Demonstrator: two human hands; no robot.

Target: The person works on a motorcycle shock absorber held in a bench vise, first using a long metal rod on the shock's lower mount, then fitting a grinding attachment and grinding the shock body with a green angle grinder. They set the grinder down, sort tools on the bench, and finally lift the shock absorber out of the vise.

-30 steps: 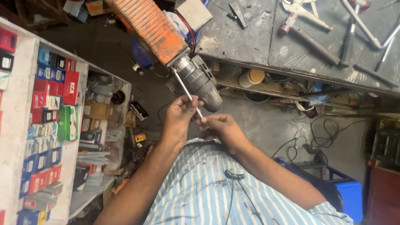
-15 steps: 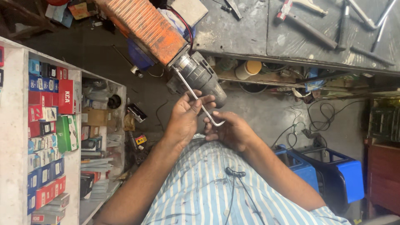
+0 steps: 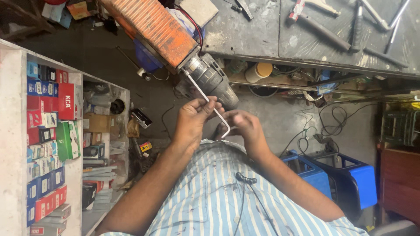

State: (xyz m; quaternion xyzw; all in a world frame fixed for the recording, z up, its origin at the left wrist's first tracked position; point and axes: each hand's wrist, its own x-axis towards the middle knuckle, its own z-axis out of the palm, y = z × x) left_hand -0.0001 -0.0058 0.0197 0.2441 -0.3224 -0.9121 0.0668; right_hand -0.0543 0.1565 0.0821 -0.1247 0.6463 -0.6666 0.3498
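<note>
left hand [image 3: 192, 120] still pinches hex key [image 3: 209, 104] — bent end now lower; right hand [image 3: 245, 126] curled, grip unclear.

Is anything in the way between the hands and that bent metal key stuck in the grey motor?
Nothing visible. The left hand already grips the thin L-shaped metal key, the right hand touches its bent end, and its far tip sits in the grey motor housing.

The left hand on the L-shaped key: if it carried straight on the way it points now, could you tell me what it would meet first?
Most likely the grey motor housing of the orange-cased tool. The left hand pinches the L-shaped key, whose long arm runs up into that housing. Depth is hard to judge from above.
</note>
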